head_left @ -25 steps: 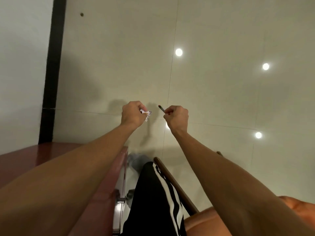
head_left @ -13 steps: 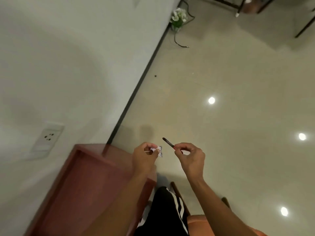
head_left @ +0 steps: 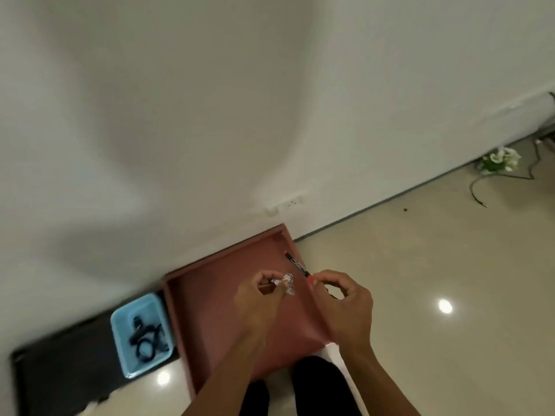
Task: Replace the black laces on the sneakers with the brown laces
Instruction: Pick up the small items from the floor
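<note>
Head view: left hand (head_left: 258, 298) pinches a crumpled printed scrap (head_left: 287, 284), right hand (head_left: 345, 304) a black pen (head_left: 296, 264), lettering unreadable.

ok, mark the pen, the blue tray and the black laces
pen (head_left: 297, 264), head view, middle of barrel.
blue tray (head_left: 144, 306), head view, bare floor at far end.
black laces (head_left: 148, 340), head view, middle of tangle.

Bare tabletop (head_left: 207, 325) lies open along its left and near edges, ringed by a raised rim (head_left: 223, 253). The wall (head_left: 180, 115) closes the far edge; a blue bin (head_left: 136, 302) stands beside the left edge. Both hands (left hand (head_left: 258, 298) pinching a paper scrap (head_left: 289, 286), right hand (head_left: 345, 301) a pen (head_left: 297, 264)) crowd the right edge.
</note>
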The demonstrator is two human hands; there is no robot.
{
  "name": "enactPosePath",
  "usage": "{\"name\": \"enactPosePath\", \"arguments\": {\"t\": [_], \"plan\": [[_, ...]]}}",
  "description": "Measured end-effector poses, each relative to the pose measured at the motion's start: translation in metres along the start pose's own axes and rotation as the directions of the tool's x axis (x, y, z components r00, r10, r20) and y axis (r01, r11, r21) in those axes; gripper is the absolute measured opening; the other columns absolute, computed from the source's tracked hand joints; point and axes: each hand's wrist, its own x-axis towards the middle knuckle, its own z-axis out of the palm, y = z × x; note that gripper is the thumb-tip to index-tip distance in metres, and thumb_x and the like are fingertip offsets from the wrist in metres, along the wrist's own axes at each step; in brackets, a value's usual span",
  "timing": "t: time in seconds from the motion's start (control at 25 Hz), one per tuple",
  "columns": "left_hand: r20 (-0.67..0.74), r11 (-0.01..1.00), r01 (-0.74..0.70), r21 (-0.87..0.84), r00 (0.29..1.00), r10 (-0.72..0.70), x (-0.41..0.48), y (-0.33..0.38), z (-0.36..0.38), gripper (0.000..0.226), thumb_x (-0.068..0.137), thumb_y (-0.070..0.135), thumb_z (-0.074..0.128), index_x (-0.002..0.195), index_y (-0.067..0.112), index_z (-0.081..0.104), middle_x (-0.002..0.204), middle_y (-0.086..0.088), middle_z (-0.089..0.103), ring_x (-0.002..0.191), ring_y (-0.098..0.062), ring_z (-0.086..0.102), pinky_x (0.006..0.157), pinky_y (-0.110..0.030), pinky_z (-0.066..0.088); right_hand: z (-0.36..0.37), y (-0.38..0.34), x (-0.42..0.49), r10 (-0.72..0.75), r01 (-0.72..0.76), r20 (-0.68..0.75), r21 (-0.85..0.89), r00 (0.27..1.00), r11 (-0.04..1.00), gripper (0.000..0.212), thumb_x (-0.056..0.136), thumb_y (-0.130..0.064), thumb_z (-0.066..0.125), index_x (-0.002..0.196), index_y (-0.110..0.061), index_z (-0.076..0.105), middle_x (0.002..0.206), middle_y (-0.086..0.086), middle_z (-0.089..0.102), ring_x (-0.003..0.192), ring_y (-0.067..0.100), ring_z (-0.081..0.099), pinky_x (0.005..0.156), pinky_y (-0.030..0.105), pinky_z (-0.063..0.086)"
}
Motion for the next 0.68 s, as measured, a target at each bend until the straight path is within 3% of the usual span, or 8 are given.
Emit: {"name": "enactPosePath", "arguments": {"t": [0.32, 0.56, 0.68], "plan": [[-0.253, 0.953, 0.117, -0.278, 0.949, -0.191, -0.036, -0.059, -0.147, 0.016, 0.083, 0.018, 0.088, 0.093, 0.022, 0.077, 0.079, 0.004, 0.079, 0.080, -0.013, 0.078, 0.086, -0.047, 0.063, 0.117, -0.039, -0.058, -0.078, 0.112, 0.355, -0.075, 0.932, 0.991, 0.022, 0.084, -0.006, 0.085, 0.088, -0.027, 0.082, 0.090, -0.011, 0.079, 0.092, 0.008, 0.076, 0.091, 0.036, 0.059], [-0.329, 0.911, 0.129, -0.391, 0.905, -0.270, -0.044, -0.104, -0.206, 0.015, 0.084, 0.020, 0.087, 0.095, 0.022, 0.077, 0.079, 0.006, 0.078, 0.080, -0.013, 0.077, 0.084, -0.044, 0.064, 0.190, -0.038, -0.098, -0.077, 0.150, 0.482, -0.117, 0.873, 0.982, 0.020, 0.083, -0.005, 0.085, 0.090, -0.025, 0.083, 0.090, -0.009, 0.079, 0.093, 0.010, 0.075, 0.093, 0.039, 0.060], [-0.377, 0.904, 0.135, -0.406, 0.876, -0.300, -0.041, -0.127, -0.232, 0.013, 0.084, 0.022, 0.087, 0.093, 0.023, 0.077, 0.080, 0.012, 0.077, 0.076, -0.007, 0.075, 0.078, -0.035, 0.064, 0.223, -0.029, -0.115, -0.083, 0.184, 0.529, -0.142, 0.845, 0.973, 0.021, 0.084, -0.005, 0.085, 0.090, -0.025, 0.083, 0.090, -0.009, 0.079, 0.091, 0.011, 0.076, 0.092, 0.042, 0.061]]}}
